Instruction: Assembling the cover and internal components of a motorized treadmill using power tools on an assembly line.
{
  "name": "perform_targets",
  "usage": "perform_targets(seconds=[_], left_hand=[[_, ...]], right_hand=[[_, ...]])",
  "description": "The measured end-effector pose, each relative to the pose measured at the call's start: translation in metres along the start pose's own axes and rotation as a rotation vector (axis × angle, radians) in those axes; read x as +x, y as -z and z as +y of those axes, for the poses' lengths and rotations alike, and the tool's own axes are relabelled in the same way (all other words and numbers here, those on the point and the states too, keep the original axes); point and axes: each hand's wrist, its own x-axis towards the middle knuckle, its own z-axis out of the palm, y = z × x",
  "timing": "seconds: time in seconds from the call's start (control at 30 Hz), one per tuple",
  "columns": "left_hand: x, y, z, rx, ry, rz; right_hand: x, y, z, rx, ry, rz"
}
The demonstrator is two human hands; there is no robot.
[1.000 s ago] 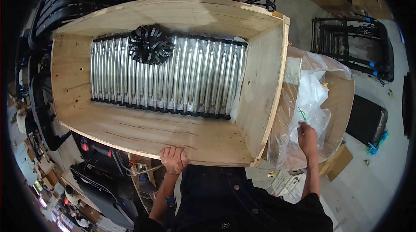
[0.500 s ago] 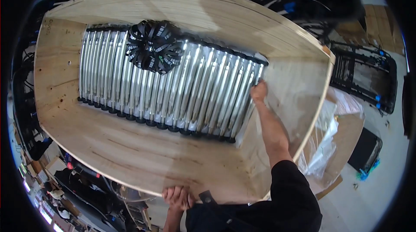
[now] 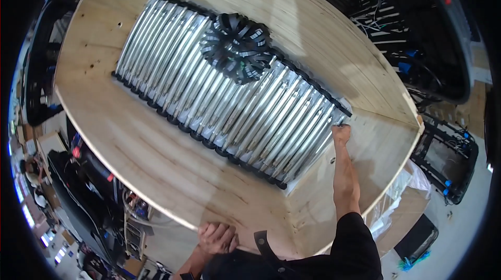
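A row of silver metal tubes [image 3: 214, 100] with black ends lies side by side in a deep wooden crate [image 3: 162, 170]. On top of the tubes, toward the far side, rests a bundle of black looped bands [image 3: 237, 47]. My right hand [image 3: 341, 132] reaches down inside the crate with its fingers closed at the right end of the row, against the last tubes. What it holds, if anything, is hidden by the fist. My left hand [image 3: 216, 237] is wrapped over the crate's near rim.
To the right, outside the crate, are clear plastic sheeting on a cardboard box [image 3: 399, 212] and a black frame [image 3: 443, 157] on the floor. Dark racks [image 3: 396, 34] stand beyond the far wall. A black padded piece [image 3: 78, 201] lies at the left.
My view has turned, so the crate and tubes appear tilted and shifted right. My right hand stays closed at the row's right end, and my left hand stays on the rim.
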Motion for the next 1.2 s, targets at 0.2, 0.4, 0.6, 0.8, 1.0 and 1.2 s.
perform_targets(seconds=[0.2,0.4,0.6,0.8,1.0,1.2], left_hand=[[-0.016,-0.010,-0.011,-0.175,-0.060,0.210],[-0.014,0.002,-0.002,-0.287,-0.137,0.461],[-0.077,0.085,0.003,-0.764,0.128,0.468],[-0.147,0.251,-0.024,-0.834,-0.183,0.470],[-0.265,0.350,-0.093,-1.059,0.070,0.559],[-0.340,0.343,-0.149,-0.965,0.397,0.670]], right_hand=[[-0.099,0.015,-0.030,0.559,0.386,-0.314],[-0.263,0.058,-0.026,0.454,0.640,-0.549],[-0.521,0.244,-0.164,0.674,0.991,-0.398],[-0.756,0.353,-0.276,0.943,1.550,-0.920],[-0.864,0.254,-0.357,0.387,1.633,-1.498],[-0.850,-0.004,-0.479,-0.308,1.465,-1.369]])
